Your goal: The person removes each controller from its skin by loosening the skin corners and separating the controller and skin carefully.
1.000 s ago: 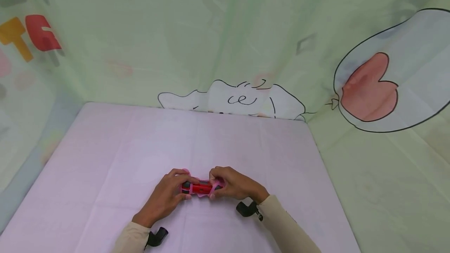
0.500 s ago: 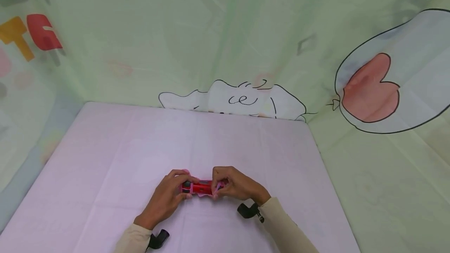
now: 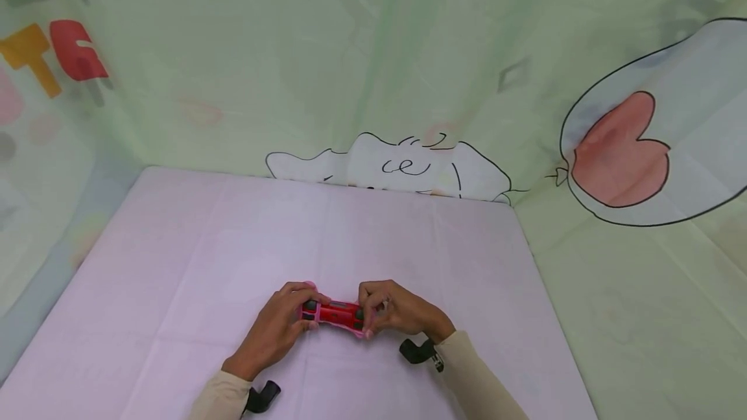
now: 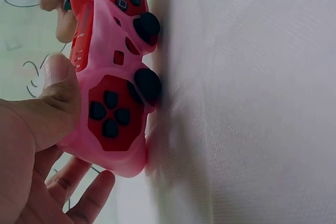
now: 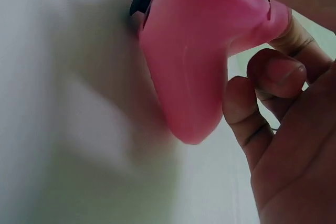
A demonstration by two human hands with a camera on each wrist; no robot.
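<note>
A red game controller [image 3: 340, 315] in a pink silicone cover [image 4: 107, 32] is between my hands, its shoulder-button edge facing up in the head view. My left hand [image 3: 273, 324] grips one end. In the left wrist view its thumb [image 4: 58, 90] lies along the edge, near the directional buttons [image 4: 109, 113]. At the other end my right hand [image 3: 403, 310] pinches the cover's edge with curled fingers, beside dark shoulder buttons. The right wrist view shows the pink grip [image 5: 191, 87] beside those fingers; the exact pinch is partly hidden. Both thumbsticks [image 4: 147, 85] face the cloth, close against it.
A pale pink cloth [image 3: 233, 232] covers the table. Light green printed curtains [image 3: 245, 57] stand behind it and along both sides. Black camera mounts [image 3: 417, 350] sit at both wrists.
My right hand has shifted slightly right, drawing the pink strip off the controller's right shoulder buttons, which now show bare. My left hand keeps its grip in almost the same place.
</note>
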